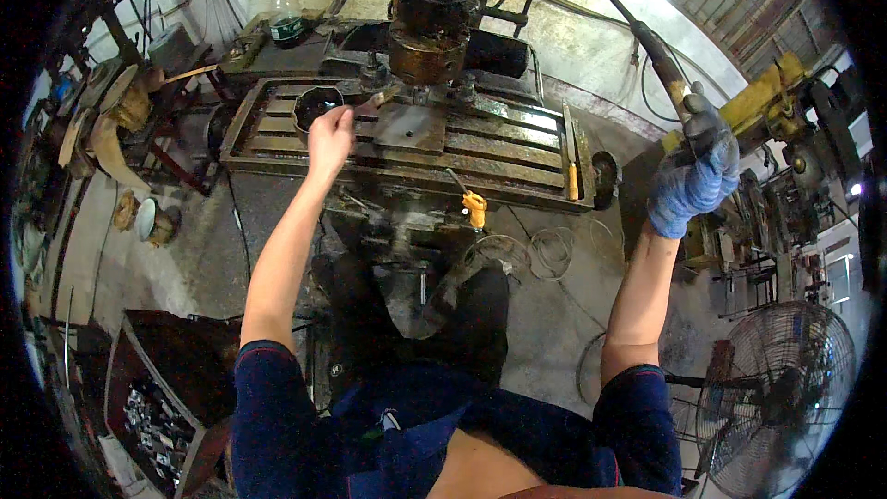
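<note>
Right of the slotted bed [517,162], a long lever [660,57] is gripped by the gloved right hand [695,162]. The flat plate [411,131] lies nearer the bare left hand [331,139], closed on a brush [373,103] slanting rightward and away over the bed.

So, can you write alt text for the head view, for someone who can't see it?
A person's bare left hand holds a brush near a metal plate below a machine head, while the blue-gloved right hand holds a lever. A dark bowl sits by the left hand on the slotted table; a fan stands at lower right.
</note>
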Demonstrator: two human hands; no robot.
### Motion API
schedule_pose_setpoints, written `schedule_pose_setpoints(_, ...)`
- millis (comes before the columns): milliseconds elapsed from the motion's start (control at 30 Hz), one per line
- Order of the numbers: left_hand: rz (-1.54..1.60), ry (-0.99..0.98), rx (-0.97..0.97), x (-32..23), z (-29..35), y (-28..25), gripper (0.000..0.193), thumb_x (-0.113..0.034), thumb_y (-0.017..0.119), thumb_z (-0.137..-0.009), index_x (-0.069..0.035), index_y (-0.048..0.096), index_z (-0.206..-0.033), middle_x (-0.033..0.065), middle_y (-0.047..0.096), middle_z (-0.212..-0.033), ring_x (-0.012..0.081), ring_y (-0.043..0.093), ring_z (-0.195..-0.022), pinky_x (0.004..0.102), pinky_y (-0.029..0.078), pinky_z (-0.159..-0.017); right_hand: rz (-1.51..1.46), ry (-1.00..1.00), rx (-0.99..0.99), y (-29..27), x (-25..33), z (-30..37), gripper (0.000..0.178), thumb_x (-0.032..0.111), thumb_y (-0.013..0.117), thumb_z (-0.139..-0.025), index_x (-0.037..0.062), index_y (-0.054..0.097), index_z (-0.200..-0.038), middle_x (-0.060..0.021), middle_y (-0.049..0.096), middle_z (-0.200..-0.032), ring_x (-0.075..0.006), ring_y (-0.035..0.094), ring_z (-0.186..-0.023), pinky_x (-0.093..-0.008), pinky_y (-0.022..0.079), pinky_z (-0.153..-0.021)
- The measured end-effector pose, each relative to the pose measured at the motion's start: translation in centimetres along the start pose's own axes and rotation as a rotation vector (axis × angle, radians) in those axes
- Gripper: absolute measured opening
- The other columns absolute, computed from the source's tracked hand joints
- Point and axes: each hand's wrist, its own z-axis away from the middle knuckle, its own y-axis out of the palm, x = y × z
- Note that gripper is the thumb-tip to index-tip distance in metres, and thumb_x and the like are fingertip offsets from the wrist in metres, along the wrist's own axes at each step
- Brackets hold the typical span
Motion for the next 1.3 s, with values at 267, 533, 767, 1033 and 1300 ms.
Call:
schedule_pose_setpoints(267,-0.069,0.037,-0.146,0.9,-3.1,7.0,0.026,-0.021,0.052,-0.084,-0.002,0.062,-0.097,0.0185,0.063,-0.086,0.0326,0.061,-0.084,0.0388,0.047,-0.072,-0.023,-0.010,-0.019,0.5,0.1,0.0,0.038,0.034,0.047,-0.084,-0.0019,0.054,-0.073,-0.0157,0.059,-0.081,-0.0296,0.056,-0.089,-0.0465,0.036,-0.092)
schedule_pose_setpoints(533,-0.184,0.109,-0.122,0.5,-2.4,7.2,0.025,-0.021,0.052,-0.083,-0.003,0.063,-0.097,0.0185,0.063,-0.088,0.0338,0.060,-0.085,0.0391,0.047,-0.074,-0.067,0.031,-0.051,0.7,0.0,1.2,0.037,0.032,0.047,-0.085,-0.0020,0.055,-0.072,-0.0154,0.059,-0.081,-0.0275,0.056,-0.089,-0.0403,0.037,-0.090)
schedule_pose_setpoints(767,-0.169,0.095,-0.091,0.4,-1.7,6.8,0.024,-0.019,0.054,-0.081,-0.003,0.064,-0.096,0.0186,0.063,-0.088,0.0335,0.060,-0.086,0.0385,0.047,-0.074,-0.023,0.031,-0.078,0.8,-0.2,2.3,0.035,0.030,0.048,-0.085,-0.0022,0.056,-0.075,-0.0110,0.056,-0.073,-0.0221,0.055,-0.083,-0.0414,0.038,-0.089)
schedule_pose_setpoints(1033,0.039,-0.038,0.067,1.3,-0.5,5.7,0.024,-0.018,0.052,-0.083,-0.002,0.062,-0.097,0.0132,0.062,-0.067,0.0225,0.061,-0.054,0.0333,0.046,-0.055,-0.052,0.068,-0.049,0.1,-0.9,3.5,0.036,0.030,0.048,-0.086,0.0006,0.051,-0.066,-0.0112,0.055,-0.071,-0.0268,0.055,-0.085,-0.0504,0.033,-0.095)
schedule_pose_setpoints(1300,0.068,-0.008,0.111,-0.1,1.5,4.3,0.024,-0.018,0.051,-0.086,-0.001,0.061,-0.098,0.0095,0.059,-0.059,0.0168,0.056,-0.045,0.0312,0.043,-0.047,-0.096,0.027,-0.015,0.2,-1.3,4.5,0.044,0.041,0.058,-0.081,-0.0010,0.056,-0.070,-0.0094,0.056,-0.074,-0.0199,0.052,-0.079,-0.0326,0.038,-0.074)
